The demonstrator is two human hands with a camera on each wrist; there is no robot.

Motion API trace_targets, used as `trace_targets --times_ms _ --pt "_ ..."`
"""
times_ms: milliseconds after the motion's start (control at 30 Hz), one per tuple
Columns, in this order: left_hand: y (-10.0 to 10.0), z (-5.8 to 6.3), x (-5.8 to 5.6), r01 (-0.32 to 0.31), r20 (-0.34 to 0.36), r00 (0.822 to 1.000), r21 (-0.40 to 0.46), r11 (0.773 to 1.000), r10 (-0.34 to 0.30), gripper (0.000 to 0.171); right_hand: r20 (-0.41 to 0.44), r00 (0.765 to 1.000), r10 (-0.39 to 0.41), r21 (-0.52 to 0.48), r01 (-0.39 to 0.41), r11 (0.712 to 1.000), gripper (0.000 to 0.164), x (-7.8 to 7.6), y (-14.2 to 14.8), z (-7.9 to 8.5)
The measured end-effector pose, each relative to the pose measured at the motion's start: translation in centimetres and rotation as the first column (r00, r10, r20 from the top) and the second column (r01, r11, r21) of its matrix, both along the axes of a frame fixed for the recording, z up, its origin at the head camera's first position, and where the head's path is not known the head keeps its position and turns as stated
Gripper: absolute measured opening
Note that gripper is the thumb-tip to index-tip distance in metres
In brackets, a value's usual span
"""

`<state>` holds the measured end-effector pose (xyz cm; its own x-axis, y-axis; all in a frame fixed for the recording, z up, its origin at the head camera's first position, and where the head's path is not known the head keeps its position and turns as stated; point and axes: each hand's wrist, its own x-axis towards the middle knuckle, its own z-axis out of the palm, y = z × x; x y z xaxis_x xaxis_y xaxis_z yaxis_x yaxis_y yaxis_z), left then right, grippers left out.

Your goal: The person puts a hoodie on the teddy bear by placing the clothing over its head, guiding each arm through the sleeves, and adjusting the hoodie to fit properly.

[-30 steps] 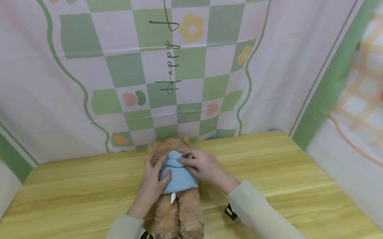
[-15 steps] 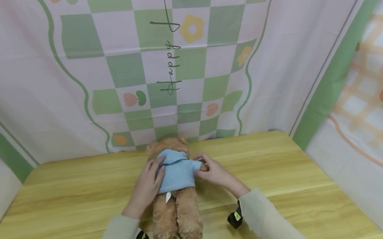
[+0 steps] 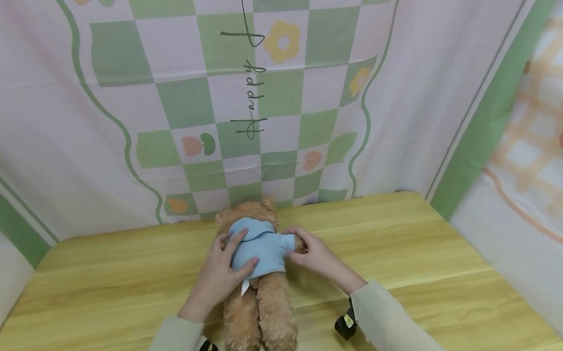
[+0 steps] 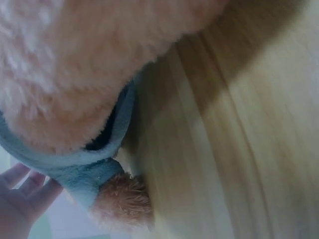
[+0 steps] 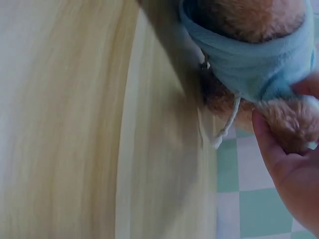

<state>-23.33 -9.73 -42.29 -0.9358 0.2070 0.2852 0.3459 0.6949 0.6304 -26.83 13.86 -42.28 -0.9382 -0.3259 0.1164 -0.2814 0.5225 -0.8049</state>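
Observation:
A brown teddy bear [image 3: 277, 317] in a light blue hoodie [image 3: 269, 256] lies with its back up on the table, legs toward me. My left hand [image 3: 219, 272] rests on the left of its back, thumb and forefinger spread over the cloth; in the left wrist view its straight fingers [image 4: 46, 195] touch the hoodie beside a furry paw [image 4: 122, 201]. With thumb and fingers, my right hand [image 3: 320, 259] holds the bear's right-side paw [image 5: 291, 122] just past the sleeve cuff. A white cord [image 5: 230, 124] hangs from the hoodie in the right wrist view.
The wooden table [image 3: 401, 311] reaches back to a green and white checked cloth [image 3: 233, 101], close behind the bear's head. A white tag [image 3: 245, 287] sticks out below the hoodie's hem. Black wrist devices [image 3: 345, 323] sit under both sleeves.
My right hand has moved from the hood to the bear's paw, and that arm now sticks out sideways. The hood lies flatter. My left thumb has shifted inward over the back.

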Motion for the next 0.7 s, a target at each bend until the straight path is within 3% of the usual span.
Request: trace_targets --times_ms 100,200,267,367,467,533,700 --pt "-0.2 0.0 0.0 -0.004 0.028 1.0 0.052 0.999 0.002 0.071 0.014 0.999 0.04 0.0 -0.04 0.999 0.048 0.0 0.4 -0.1" --pt "-0.9 -0.2 -0.2 -0.046 0.053 0.998 0.169 0.985 0.038 0.055 0.021 0.999 0.034 -0.004 -0.034 0.999 0.049 0.0 0.5 -0.2" --pt "-1.7 -0.6 -0.4 -0.083 0.053 0.996 0.186 0.979 0.074 0.043 0.031 0.999 0.023 -0.02 -0.022 1.0 0.048 0.0 0.4 -0.2" --pt "-2.7 -1.2 -0.8 -0.104 0.017 0.995 0.07 0.992 0.103 0.046 0.04 0.999 0.011 -0.049 -0.009 0.999 0.048 0.0 0.4 -0.1" --pt "-3.2 -1.6 -1.1 -0.073 -0.033 0.997 -0.08 0.994 0.071 0.047 0.046 0.999 0.014 -0.069 -0.011 0.998 0.048 0.0 0.5 -0.1" --pt "-3.2 -1.8 -1.2 -0.06 -0.033 0.998 -0.111 0.992 0.057 0.047 0.049 0.999 0.016 -0.084 -0.012 0.996 0.047 0.0 0.5 -0.1" --pt "-3.0 -1.5 -1.1 -0.053 0.043 0.997 -0.088 0.995 0.057 0.045 0.051 0.999 0.001 -0.165 0.008 0.986 0.043 -0.3 0.5 0.2"
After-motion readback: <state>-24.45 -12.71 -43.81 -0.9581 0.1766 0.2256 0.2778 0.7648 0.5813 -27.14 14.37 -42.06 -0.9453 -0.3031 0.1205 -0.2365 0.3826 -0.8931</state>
